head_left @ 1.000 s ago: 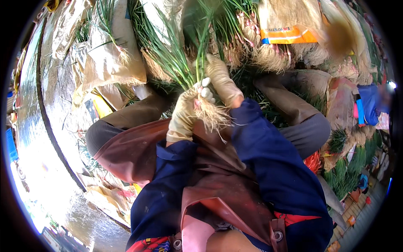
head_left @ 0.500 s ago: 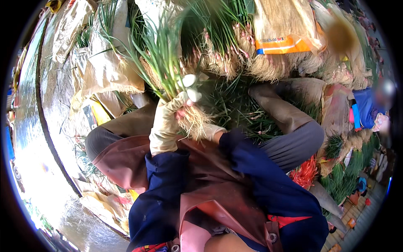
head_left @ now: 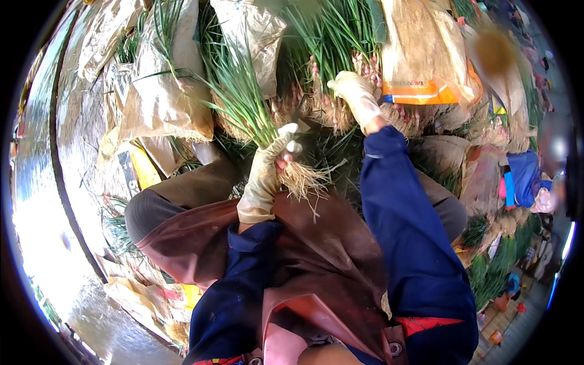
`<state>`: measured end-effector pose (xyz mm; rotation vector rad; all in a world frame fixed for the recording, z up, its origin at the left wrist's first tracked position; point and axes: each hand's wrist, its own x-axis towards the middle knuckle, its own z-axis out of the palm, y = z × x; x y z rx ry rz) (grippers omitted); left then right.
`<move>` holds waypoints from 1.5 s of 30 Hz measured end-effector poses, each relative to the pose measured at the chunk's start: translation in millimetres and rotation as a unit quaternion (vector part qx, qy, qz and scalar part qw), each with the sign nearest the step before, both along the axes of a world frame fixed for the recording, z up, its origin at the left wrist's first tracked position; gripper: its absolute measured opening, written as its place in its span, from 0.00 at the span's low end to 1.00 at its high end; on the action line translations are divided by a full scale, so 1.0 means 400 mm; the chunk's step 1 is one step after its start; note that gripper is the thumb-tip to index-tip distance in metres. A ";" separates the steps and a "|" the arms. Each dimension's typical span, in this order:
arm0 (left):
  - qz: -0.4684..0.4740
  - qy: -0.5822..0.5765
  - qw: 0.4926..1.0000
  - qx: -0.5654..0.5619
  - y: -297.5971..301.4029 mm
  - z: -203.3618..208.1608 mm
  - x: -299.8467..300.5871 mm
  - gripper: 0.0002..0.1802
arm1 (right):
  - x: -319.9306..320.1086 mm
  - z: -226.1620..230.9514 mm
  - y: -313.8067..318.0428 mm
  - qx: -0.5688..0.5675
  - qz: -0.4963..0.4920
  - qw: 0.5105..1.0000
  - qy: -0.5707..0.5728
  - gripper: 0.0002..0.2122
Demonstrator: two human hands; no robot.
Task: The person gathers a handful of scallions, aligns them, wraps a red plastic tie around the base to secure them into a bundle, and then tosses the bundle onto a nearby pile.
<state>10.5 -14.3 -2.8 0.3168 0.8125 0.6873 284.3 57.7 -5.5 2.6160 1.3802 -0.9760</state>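
Note:
My gloved left hand (head_left: 271, 164) is closed around a bunch of spring onions (head_left: 243, 109). Their green leaves point up and away from me, and the pale roots (head_left: 303, 179) hang out to the right of the fist with a few pinkish bulbs beside it. My gloved right hand (head_left: 354, 91) is stretched out to a row of spring onions (head_left: 328, 36) lying in front of me. Its fingers are bent together against the stalks just above their bulbs; whatever lies between them is hidden.
Pale woven sacks (head_left: 420, 42) cover parts of the onion row. Loose green leaves lie between my bent legs, under a brown apron (head_left: 322, 243). A wet shiny floor (head_left: 79, 152) with a dark groove runs along the left. More green bunches (head_left: 499, 267) lie at the right.
My right hand has left the roots of the held bunch and reached forward to the onion row. The left hand with its bunch has shifted slightly right, and the bunch leans more to the left.

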 end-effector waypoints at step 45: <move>-0.031 -0.003 0.999 -0.038 -0.034 -0.023 0.053 0.19 | -0.095 0.127 -0.223 0.225 -0.050 0.928 0.293 0.11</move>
